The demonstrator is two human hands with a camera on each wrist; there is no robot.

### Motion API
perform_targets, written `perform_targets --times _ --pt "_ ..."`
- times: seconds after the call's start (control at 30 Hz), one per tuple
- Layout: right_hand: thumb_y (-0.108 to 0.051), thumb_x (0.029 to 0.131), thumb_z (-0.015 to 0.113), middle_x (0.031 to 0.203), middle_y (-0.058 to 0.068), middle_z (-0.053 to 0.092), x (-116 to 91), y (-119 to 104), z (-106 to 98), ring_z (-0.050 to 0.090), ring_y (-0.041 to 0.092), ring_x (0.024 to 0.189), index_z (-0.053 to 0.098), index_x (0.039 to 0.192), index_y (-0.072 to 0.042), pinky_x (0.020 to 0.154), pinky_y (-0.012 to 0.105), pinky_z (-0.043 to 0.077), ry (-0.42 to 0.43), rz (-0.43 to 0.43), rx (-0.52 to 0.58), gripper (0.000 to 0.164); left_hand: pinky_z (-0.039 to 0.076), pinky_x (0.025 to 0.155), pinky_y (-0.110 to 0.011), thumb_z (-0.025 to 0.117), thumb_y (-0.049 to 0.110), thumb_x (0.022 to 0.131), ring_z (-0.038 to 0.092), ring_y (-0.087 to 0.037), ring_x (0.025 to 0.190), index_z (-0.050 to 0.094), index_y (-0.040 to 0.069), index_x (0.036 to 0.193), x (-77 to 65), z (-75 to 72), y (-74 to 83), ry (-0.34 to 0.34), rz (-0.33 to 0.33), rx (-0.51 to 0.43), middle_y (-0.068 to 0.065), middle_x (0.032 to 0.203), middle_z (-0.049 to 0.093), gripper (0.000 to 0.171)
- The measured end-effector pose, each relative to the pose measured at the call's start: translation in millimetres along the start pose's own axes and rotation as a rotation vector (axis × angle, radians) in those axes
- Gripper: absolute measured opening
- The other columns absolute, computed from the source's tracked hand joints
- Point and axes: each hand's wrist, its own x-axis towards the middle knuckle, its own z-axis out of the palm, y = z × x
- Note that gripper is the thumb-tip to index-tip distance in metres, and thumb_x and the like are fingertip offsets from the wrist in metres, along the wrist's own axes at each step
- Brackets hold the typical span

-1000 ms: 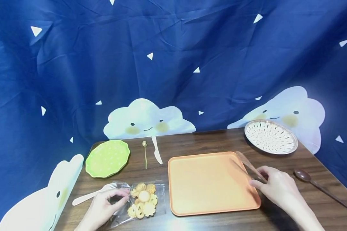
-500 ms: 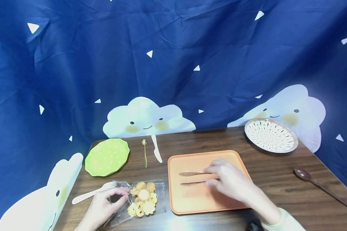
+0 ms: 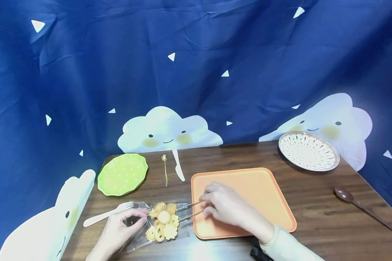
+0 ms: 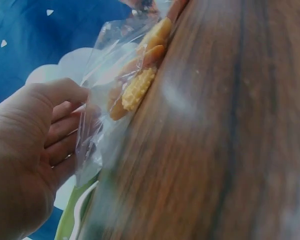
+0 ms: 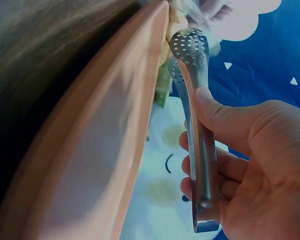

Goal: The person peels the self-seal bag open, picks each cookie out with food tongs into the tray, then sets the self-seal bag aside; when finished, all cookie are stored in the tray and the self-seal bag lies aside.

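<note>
My left hand (image 3: 119, 226) pinches the left edge of a clear plastic bag (image 3: 140, 237) lying on the wooden table. Inside the bag sit several golden cookies (image 3: 164, 217) of different shapes. In the left wrist view, thumb and fingers meet at the film of the bag (image 4: 90, 145). My right hand (image 3: 227, 204) reaches over the orange tray (image 3: 256, 185) and grips metal food tongs (image 5: 202, 155) with perforated, rounded ends. The arms of these tongs are parted. Their ends point left and overlap the bag's right side, close by the cookies, in the head view.
A white fork (image 3: 107, 214) lies behind the left hand, near a green plate (image 3: 122, 174). Farther back are a thin gold spoon (image 3: 165, 172) and a white knife (image 3: 179, 166). On the right stand a white patterned plate (image 3: 308, 150) and a long brown spoon (image 3: 356, 203).
My right hand has carried the tongs leftward across the tray, from its right edge to the bag of cookies. The left hand has kept its grip on the bag's edge.
</note>
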Motion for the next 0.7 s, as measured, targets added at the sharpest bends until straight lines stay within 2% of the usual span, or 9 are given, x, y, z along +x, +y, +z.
perform_targets --times 0.13,0.23,0.43,0.7 --pt "-0.03 0.075 0.086 0.085 -0.008 0.065 8.6 -7.0 6.5 0.05 0.007 0.082 0.079 0.102 -0.02 0.072 0.024 0.047 -0.02 -0.016 0.019 0.029 0.042 0.097 -0.001 0.082 0.031 0.086 0.071 -0.001 0.109 0.076 0.036 0.089 1.4 -2.8 0.8 -0.023 -0.029 0.005 0.021 0.103 0.078 0.008" --pt "-0.029 0.073 0.087 0.084 -0.009 0.065 12.0 -11.3 8.5 0.048 0.005 0.08 0.08 0.102 -0.023 0.071 0.023 0.046 -0.068 -0.009 0.031 0.03 0.044 0.096 -0.002 0.081 0.031 0.086 0.071 -0.001 0.109 0.076 0.036 0.09 3.0 -2.7 0.7 -0.038 -0.031 -0.007 0.021 0.105 0.078 0.008" --pt "-0.03 0.075 0.085 0.085 -0.009 0.065 12.6 -16.5 8.9 0.05 0.005 0.081 0.077 0.096 -0.023 0.072 0.024 0.047 -0.138 0.006 0.033 0.023 0.043 0.097 -0.001 0.082 0.026 0.086 0.073 -0.002 0.106 0.077 0.034 0.089 4.4 0.0 1.3 -0.026 0.018 -0.018 0.017 0.103 0.079 0.01" --pt "-0.026 0.073 0.084 0.075 -0.011 0.053 10.5 -20.0 6.1 0.045 0.005 0.073 0.067 0.079 -0.024 0.063 0.024 0.043 -0.193 0.036 0.026 0.018 0.045 0.094 -0.002 0.082 0.025 0.086 0.073 -0.003 0.105 0.077 0.032 0.089 2.3 0.6 1.1 -0.022 0.054 -0.024 0.015 0.102 0.079 0.01"
